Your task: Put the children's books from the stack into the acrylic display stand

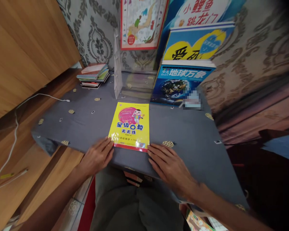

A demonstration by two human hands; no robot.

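Steadying the yellow book by the near edge of the bench seems in hand — left hand at its near-left corner, grip unclear, right hand flat and unclamped at the near-right — so lifting would call for fingers underneath.

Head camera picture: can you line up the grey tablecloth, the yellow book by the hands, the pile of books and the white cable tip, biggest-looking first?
1. Grey tablecloth
2. Yellow book
3. Pile of books, though it's farther from the camera, so its real size is unsure
4. White cable tip
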